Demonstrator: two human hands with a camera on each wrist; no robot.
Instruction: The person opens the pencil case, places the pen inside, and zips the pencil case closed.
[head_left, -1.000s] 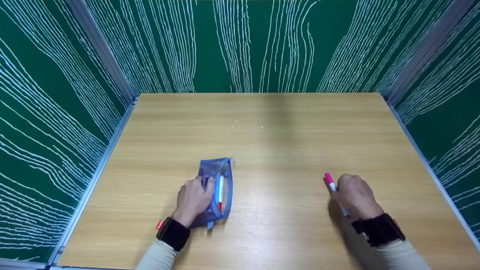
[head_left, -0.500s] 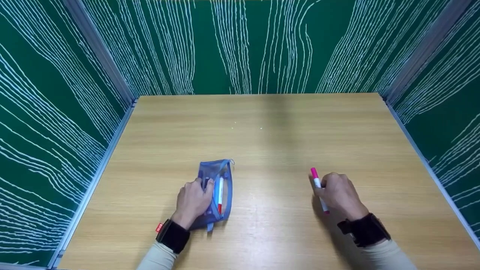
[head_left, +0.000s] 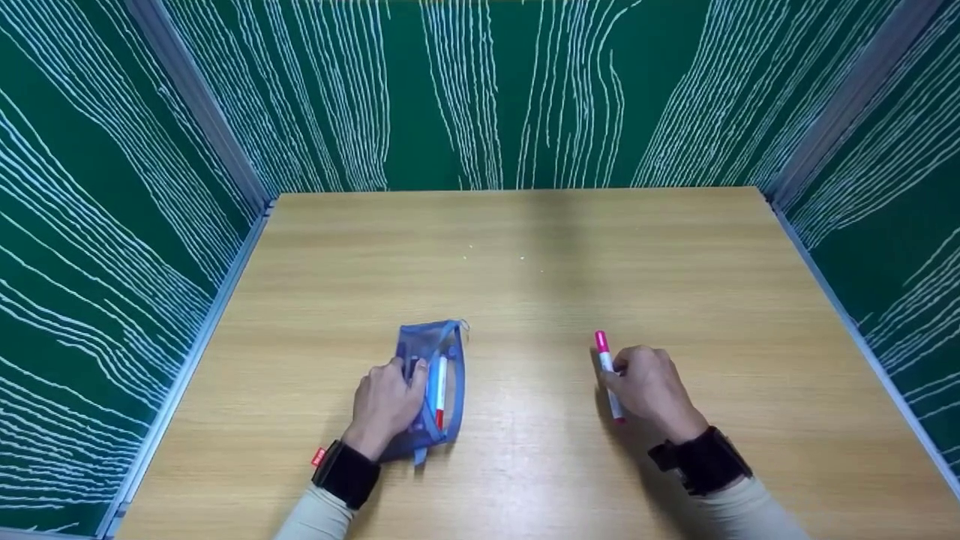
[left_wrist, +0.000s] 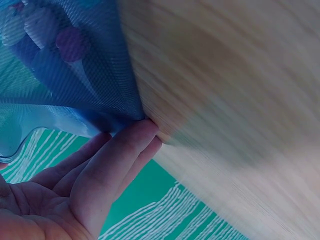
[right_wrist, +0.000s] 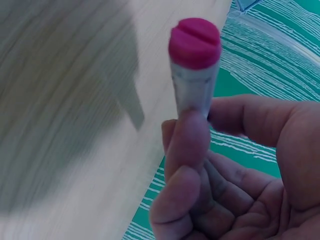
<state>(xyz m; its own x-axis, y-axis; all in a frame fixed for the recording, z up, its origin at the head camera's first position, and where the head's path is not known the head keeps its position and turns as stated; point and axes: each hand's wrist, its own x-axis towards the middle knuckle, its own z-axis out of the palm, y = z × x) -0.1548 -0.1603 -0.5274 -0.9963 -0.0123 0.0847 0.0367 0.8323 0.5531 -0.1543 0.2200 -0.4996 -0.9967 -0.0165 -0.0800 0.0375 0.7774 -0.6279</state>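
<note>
A blue mesh pencil pouch (head_left: pixel 439 360) lies open on the wooden table (head_left: pixel 525 247), with a red-and-white pen (head_left: pixel 441 386) and other pens inside. My left hand (head_left: pixel 386 401) grips the pouch's left edge, thumb at its opening; the left wrist view shows the fingers (left_wrist: pixel 117 160) against the mesh pouch (left_wrist: pixel 65 75). My right hand (head_left: pixel 649 390) holds a white marker with a pink cap (head_left: pixel 606 364) just above the table, to the right of the pouch. In the right wrist view the marker (right_wrist: pixel 194 65) is pinched between thumb and fingers (right_wrist: pixel 185 150).
Green panels with white wavy lines (head_left: pixel 480 90) wall in the table on the left, back and right. A few tiny specks (head_left: pixel 495 259) lie mid-table. Black wrist straps (head_left: pixel 346 469) sit on both forearms.
My right hand has carried the pink-capped marker leftward, closer to the pouch. The left hand and pouch have stayed put.
</note>
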